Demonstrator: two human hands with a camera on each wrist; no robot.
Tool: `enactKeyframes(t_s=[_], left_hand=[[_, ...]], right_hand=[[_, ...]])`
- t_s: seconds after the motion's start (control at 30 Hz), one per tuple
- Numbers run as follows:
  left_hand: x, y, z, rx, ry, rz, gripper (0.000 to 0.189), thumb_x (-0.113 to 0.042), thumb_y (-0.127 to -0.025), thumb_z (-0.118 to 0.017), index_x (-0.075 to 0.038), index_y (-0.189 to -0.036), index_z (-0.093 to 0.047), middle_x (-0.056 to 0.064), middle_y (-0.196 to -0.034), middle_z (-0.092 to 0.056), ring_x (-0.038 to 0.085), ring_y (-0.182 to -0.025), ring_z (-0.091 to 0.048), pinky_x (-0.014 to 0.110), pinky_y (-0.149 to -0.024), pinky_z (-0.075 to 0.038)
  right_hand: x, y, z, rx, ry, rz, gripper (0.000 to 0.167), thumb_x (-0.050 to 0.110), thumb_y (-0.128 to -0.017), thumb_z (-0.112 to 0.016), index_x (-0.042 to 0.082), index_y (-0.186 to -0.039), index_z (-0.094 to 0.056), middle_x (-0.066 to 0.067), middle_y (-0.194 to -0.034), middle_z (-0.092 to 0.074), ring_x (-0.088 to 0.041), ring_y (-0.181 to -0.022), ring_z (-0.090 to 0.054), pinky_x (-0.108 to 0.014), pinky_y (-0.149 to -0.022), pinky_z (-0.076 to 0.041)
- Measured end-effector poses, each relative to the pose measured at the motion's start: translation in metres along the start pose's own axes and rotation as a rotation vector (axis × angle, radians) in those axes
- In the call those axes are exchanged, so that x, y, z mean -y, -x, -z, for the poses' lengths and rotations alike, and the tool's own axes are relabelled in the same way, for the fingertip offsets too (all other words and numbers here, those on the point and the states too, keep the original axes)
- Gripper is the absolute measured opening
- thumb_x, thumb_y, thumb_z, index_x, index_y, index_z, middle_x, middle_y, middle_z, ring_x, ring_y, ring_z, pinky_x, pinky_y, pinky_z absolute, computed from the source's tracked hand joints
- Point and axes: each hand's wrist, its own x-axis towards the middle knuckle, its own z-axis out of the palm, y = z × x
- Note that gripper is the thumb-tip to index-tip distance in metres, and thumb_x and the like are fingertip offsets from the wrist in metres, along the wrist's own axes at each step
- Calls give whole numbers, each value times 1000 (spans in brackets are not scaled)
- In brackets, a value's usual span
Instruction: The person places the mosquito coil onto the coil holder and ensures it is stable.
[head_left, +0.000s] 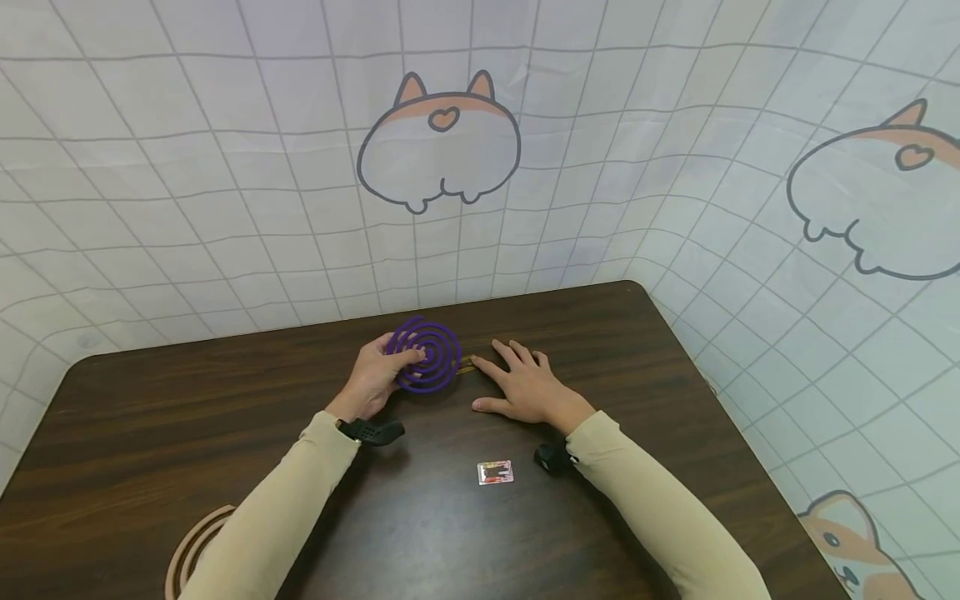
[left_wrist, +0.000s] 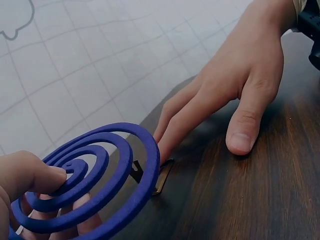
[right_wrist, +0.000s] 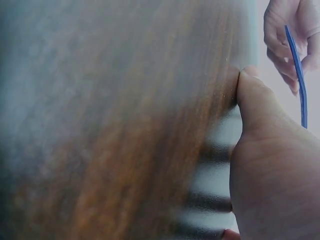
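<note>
My left hand (head_left: 375,375) pinches a purple spiral mosquito coil (head_left: 458,354) between the thumb and the fingers behind it. The coil (left_wrist: 150,165) is tilted above the table in the left wrist view. A small, flat, brass-coloured metal piece, perhaps a coil stand (left_wrist: 162,180), lies on the table just right of the coil. My right hand (head_left: 528,387) is spread with its fingers fairly straight, fingertips down at the metal piece. In the right wrist view the coil (right_wrist: 298,70) shows edge-on, and the right fingertips are largely hidden.
A small colourful card or packet (head_left: 495,472) lies on the dark wooden table (head_left: 435,517) between the forearms. Curved brown rings (head_left: 180,554) show at the lower left, partly covered by the left sleeve. A white gridded curtain (head_left: 300,208) hangs behind the table.
</note>
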Motion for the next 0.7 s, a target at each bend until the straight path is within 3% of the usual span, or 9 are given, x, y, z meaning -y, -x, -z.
enactKeyframes(t_s=[0.7], left_hand=[[6,-11,-10,6,-33,39,61,-12,-94,-77,0,-147,-49,-3,-102,-74,9,-71,-74,25,-73,-64]], right_hand=[[1,1,2,7,13,-7,80,75,-98,-43,36,-165,-25,-13,-175,-15,-43,-160,-18,-70,-120,-29]])
